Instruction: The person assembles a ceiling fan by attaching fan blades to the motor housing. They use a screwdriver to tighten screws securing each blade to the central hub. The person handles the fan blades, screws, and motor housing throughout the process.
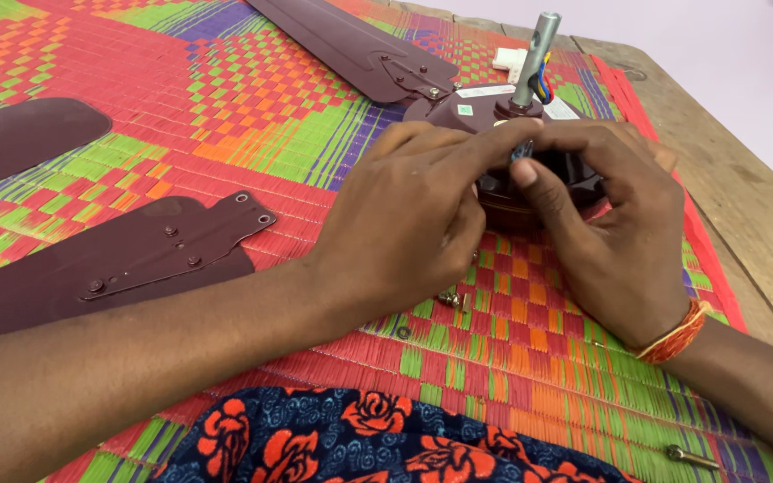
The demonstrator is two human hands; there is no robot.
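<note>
While both press its rim, left hand (404, 219) and right hand (615, 233) cover fan motor (494, 112)

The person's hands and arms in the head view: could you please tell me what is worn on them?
Both forearms are bare, with no sleeves or gloves. The right hand has an orange-red thread band wound around its wrist. The left hand shows no band or ring.

Around the one maroon fan motor (503, 183) under my two hands, left (404, 228) and right (615, 233), lie three fan blades (118, 259), a small cluster of screws (451, 299) just before it, one washer (403, 332) and one bolt (689, 456) nearer me
</note>
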